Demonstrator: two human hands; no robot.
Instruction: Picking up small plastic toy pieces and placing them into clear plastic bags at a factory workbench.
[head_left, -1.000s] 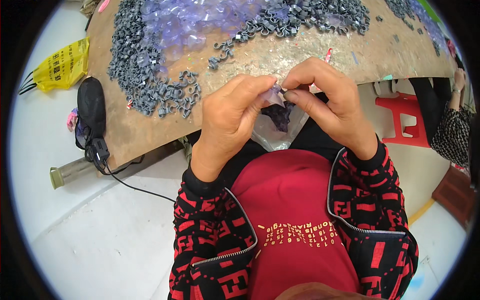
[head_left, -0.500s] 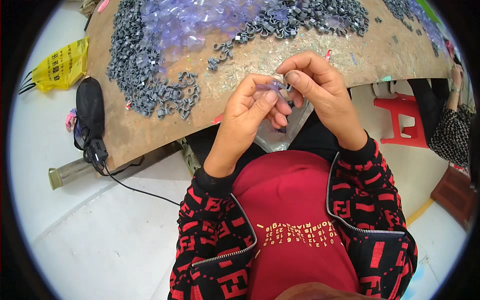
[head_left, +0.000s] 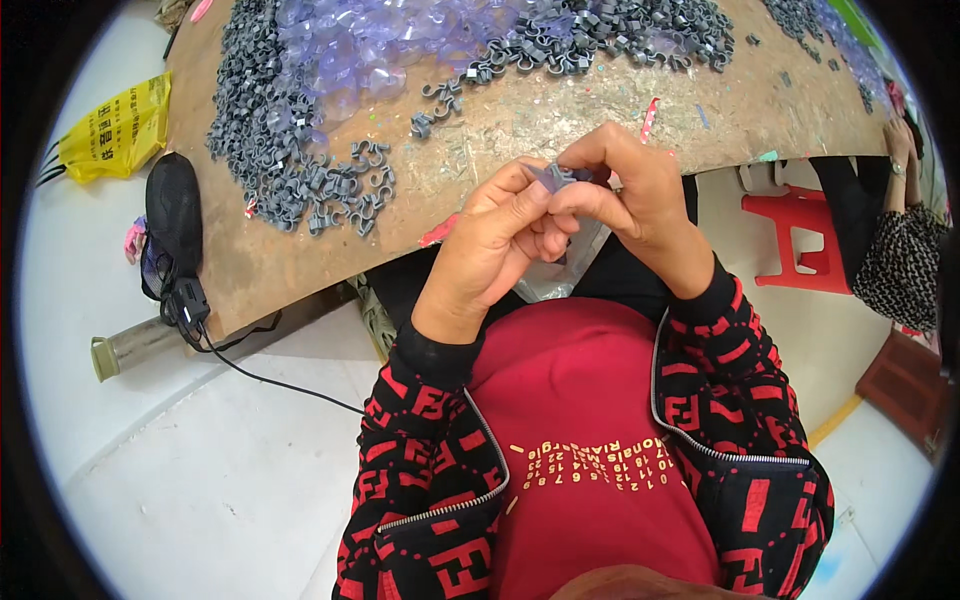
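Above the table's near edge, my left hand (head_left: 485,240) pinches a translucent purple plastic piece (head_left: 544,179) between thumb and fingers. My right hand (head_left: 645,195) meets it from the right, its thumb and index finger closed on a small grey plastic clip (head_left: 566,174). Clip and purple piece touch between the fingertips; whether they are joined I cannot tell. Loose grey clips (head_left: 335,190) lie on the table beyond my left hand, and a heap of purple plastic pieces (head_left: 375,50) is farther back.
More grey clips (head_left: 610,35) are heaped at the back of the brown table (head_left: 480,135). A clear plastic bag (head_left: 548,282) is below my hands. At left are a yellow bag (head_left: 120,130) and a black pouch (head_left: 173,215); at right, a red stool (head_left: 800,232) and another person's hand (head_left: 898,145).
My right hand has lowered slightly and its fingers have closed in on the purple piece. The grey clip now shows against that piece, and the two hands are closer together.
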